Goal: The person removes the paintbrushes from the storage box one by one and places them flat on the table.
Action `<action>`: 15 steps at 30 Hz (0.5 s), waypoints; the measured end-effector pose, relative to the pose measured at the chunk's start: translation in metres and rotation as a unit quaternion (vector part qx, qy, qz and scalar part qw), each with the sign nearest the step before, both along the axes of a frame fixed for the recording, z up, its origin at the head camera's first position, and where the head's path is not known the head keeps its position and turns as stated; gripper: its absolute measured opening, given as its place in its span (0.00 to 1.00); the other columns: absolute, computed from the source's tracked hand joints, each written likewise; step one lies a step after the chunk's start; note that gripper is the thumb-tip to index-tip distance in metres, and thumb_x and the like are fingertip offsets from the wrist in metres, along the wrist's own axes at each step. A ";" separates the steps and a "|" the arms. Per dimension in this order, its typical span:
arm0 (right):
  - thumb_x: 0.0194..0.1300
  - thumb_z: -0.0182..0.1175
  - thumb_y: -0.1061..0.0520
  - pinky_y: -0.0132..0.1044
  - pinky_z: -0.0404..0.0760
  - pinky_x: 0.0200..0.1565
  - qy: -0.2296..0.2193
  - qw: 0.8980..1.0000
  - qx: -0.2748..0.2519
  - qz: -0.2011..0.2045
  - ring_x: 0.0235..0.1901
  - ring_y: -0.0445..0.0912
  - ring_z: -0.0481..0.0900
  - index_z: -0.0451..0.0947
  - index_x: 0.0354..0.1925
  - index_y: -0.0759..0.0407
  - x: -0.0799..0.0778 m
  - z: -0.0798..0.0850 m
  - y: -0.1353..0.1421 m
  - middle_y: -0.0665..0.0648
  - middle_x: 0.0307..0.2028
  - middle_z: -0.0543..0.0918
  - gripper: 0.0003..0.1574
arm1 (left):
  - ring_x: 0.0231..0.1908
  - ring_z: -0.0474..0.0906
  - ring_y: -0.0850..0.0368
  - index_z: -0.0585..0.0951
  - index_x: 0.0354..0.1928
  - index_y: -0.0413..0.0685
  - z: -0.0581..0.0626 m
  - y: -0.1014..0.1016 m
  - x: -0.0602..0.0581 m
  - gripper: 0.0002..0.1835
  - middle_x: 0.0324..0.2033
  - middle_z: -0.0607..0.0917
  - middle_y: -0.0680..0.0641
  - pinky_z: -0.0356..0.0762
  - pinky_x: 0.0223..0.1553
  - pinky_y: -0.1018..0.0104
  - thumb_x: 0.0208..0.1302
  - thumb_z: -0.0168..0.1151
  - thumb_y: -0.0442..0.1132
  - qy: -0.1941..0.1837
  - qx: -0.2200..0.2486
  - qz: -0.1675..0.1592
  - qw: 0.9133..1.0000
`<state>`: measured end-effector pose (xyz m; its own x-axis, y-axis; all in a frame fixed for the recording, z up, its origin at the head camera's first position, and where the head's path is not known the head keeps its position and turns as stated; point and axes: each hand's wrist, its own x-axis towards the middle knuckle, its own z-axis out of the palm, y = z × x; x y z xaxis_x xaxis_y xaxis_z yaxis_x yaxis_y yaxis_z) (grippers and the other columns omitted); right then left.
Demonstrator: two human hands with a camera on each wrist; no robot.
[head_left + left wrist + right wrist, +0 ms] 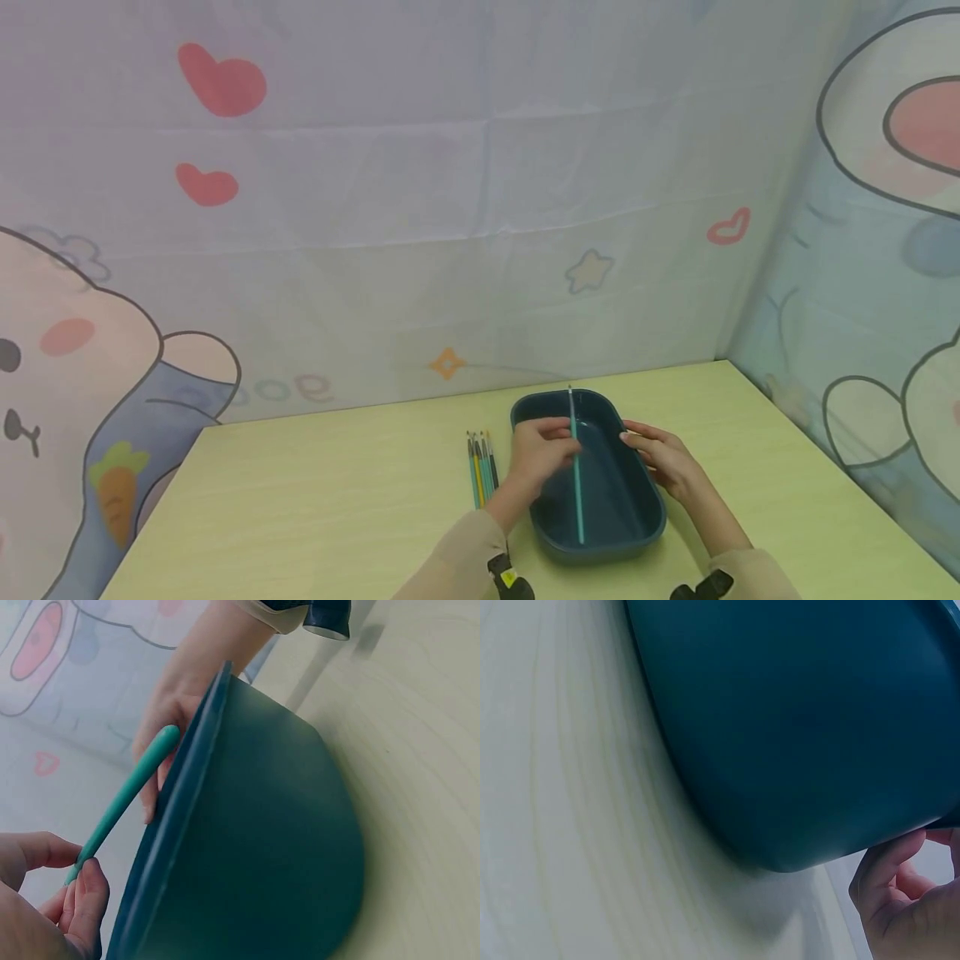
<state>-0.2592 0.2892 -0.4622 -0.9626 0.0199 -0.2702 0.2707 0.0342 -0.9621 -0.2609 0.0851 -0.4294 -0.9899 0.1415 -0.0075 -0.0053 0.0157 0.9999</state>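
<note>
My left hand pinches a slim paintbrush with a turquoise handle between thumb and fingers, over a dark blue rectangular basin. In the head view the bristles point toward the wall and the handle's end toward me. The left wrist view shows the rounded tip of the brush handle above the basin's rim. On the basin's right side, my right hand grips the rim, thumb at the edge and fingers along the outer wall. Its fingers press against the basin in the right wrist view.
Several paintbrushes lie side by side on the pale yellow table, just left of the basin, partly hidden by my left arm. A cloth backdrop with cartoon prints rises behind the table, and another stands along its right side.
</note>
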 end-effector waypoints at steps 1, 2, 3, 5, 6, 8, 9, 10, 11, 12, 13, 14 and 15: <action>0.59 0.58 0.47 0.34 0.82 0.38 0.000 1.000 0.001 -0.001 0.38 0.39 0.80 0.58 0.65 0.60 0.000 0.000 0.000 0.50 0.46 0.78 0.41 | 0.21 0.79 0.63 0.81 0.42 0.36 0.002 -0.002 0.001 0.18 0.29 0.82 0.46 0.83 0.27 0.68 0.44 0.64 0.27 -0.002 -0.001 -0.002 1.000; 0.59 0.58 0.47 0.35 0.82 0.38 0.001 1.000 0.002 -0.001 0.38 0.39 0.80 0.58 0.65 0.60 0.000 0.000 0.000 0.51 0.47 0.78 0.41 | 0.22 0.79 0.63 0.81 0.43 0.37 0.003 -0.003 0.001 0.18 0.29 0.82 0.46 0.83 0.27 0.68 0.45 0.64 0.28 -0.005 -0.003 -0.004 1.000; 0.59 0.58 0.47 0.35 0.82 0.38 0.001 1.000 0.003 -0.001 0.39 0.39 0.80 0.58 0.65 0.60 0.000 0.000 0.000 0.51 0.47 0.78 0.41 | 0.22 0.79 0.63 0.81 0.43 0.38 0.004 -0.005 0.002 0.18 0.30 0.82 0.46 0.83 0.27 0.68 0.45 0.64 0.28 -0.006 -0.004 -0.006 1.000; 0.59 0.58 0.48 0.34 0.82 0.38 0.000 1.000 0.002 -0.002 0.38 0.39 0.81 0.58 0.65 0.60 0.000 -0.001 0.001 0.50 0.45 0.79 0.40 | 0.23 0.80 0.63 0.81 0.43 0.39 0.006 -0.008 0.003 0.18 0.31 0.82 0.46 0.83 0.28 0.68 0.45 0.64 0.29 -0.007 -0.009 -0.010 1.000; 0.59 0.58 0.48 0.34 0.82 0.38 0.000 1.000 0.002 -0.002 0.38 0.39 0.81 0.58 0.65 0.60 0.000 -0.001 0.001 0.49 0.44 0.79 0.40 | 0.24 0.80 0.63 0.81 0.43 0.40 0.007 -0.010 0.004 0.18 0.31 0.82 0.46 0.83 0.28 0.68 0.46 0.65 0.29 -0.008 -0.010 -0.011 1.000; 0.59 0.58 0.48 0.34 0.82 0.37 0.000 1.000 -0.002 -0.002 0.37 0.39 0.81 0.58 0.65 0.61 0.000 -0.001 0.001 0.47 0.42 0.80 0.40 | 0.24 0.80 0.63 0.81 0.44 0.40 0.007 -0.013 0.005 0.19 0.32 0.82 0.46 0.83 0.29 0.68 0.45 0.65 0.29 -0.007 -0.011 -0.011 1.000; 0.59 0.58 0.48 0.33 0.82 0.37 0.001 1.000 -0.005 -0.001 0.37 0.38 0.81 0.57 0.65 0.61 0.000 -0.001 0.001 0.47 0.41 0.80 0.40 | 0.24 0.80 0.63 0.81 0.44 0.40 0.006 -0.014 0.006 0.19 0.32 0.83 0.45 0.83 0.29 0.68 0.45 0.65 0.29 -0.007 -0.010 -0.010 1.000; 0.59 0.58 0.48 0.33 0.82 0.37 0.001 1.000 -0.007 -0.001 0.37 0.38 0.81 0.57 0.65 0.61 0.000 -0.001 0.001 0.46 0.40 0.80 0.40 | 0.24 0.81 0.63 0.81 0.44 0.40 0.006 -0.016 0.007 0.19 0.33 0.83 0.44 0.83 0.29 0.68 0.45 0.65 0.29 -0.007 -0.010 -0.009 1.000; 0.59 0.58 0.48 0.33 0.82 0.37 0.002 1.000 -0.008 0.000 0.37 0.38 0.81 0.57 0.65 0.61 0.000 -0.001 0.001 0.46 0.41 0.81 0.41 | 0.25 0.81 0.62 0.80 0.45 0.40 0.006 -0.017 0.008 0.19 0.34 0.83 0.44 0.83 0.30 0.67 0.45 0.65 0.29 -0.008 -0.008 -0.008 1.000; 0.59 0.59 0.48 0.33 0.82 0.37 0.003 1.000 -0.008 -0.001 0.36 0.38 0.81 0.57 0.65 0.61 0.000 -0.001 0.001 0.47 0.41 0.80 0.41 | 0.25 0.81 0.62 0.80 0.45 0.40 0.006 -0.018 0.009 0.20 0.34 0.83 0.43 0.84 0.30 0.67 0.45 0.65 0.29 -0.008 -0.006 -0.007 1.000; 0.59 0.59 0.48 0.33 0.82 0.36 0.004 1.000 -0.009 0.000 0.36 0.38 0.81 0.57 0.65 0.61 0.000 0.000 0.001 0.47 0.41 0.81 0.42 | 0.25 0.81 0.62 0.80 0.45 0.39 0.007 -0.020 0.010 0.20 0.35 0.83 0.42 0.84 0.30 0.66 0.45 0.65 0.29 -0.009 -0.005 -0.005 1.000; 0.58 0.59 0.47 0.33 0.82 0.36 0.005 1.000 -0.009 0.000 0.36 0.38 0.81 0.57 0.65 0.62 0.000 0.000 0.000 0.47 0.41 0.80 0.42 | 0.26 0.81 0.61 0.80 0.46 0.39 0.007 -0.022 0.011 0.21 0.36 0.83 0.41 0.84 0.30 0.66 0.45 0.64 0.29 -0.009 -0.004 -0.004 1.000; 0.58 0.59 0.47 0.33 0.82 0.36 0.005 1.000 -0.009 -0.001 0.36 0.38 0.81 0.57 0.65 0.61 0.000 -0.001 0.000 0.47 0.41 0.80 0.42 | 0.26 0.81 0.61 0.80 0.46 0.39 0.007 -0.024 0.012 0.21 0.37 0.83 0.41 0.84 0.30 0.66 0.45 0.64 0.29 -0.009 -0.003 -0.002 1.000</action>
